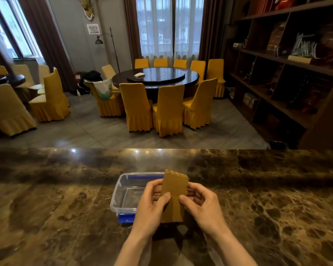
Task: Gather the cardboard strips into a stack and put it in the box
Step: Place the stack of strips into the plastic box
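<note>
A stack of brown cardboard strips (pixel 175 191) stands tilted on end, held between both hands above the counter. My left hand (pixel 152 204) grips its left edge, thumb on the front face. My right hand (pixel 202 204) grips its right edge the same way. Just behind and to the left sits a clear plastic box (pixel 123 191) with blue clips, nothing visible inside it. The stack hides the box's right part.
The dark marble counter (pixel 65 208) stretches wide to both sides. Beyond its far edge are a round dining table (pixel 156 76) ringed by yellow-covered chairs and a dark shelf unit (pixel 286 64) at the right.
</note>
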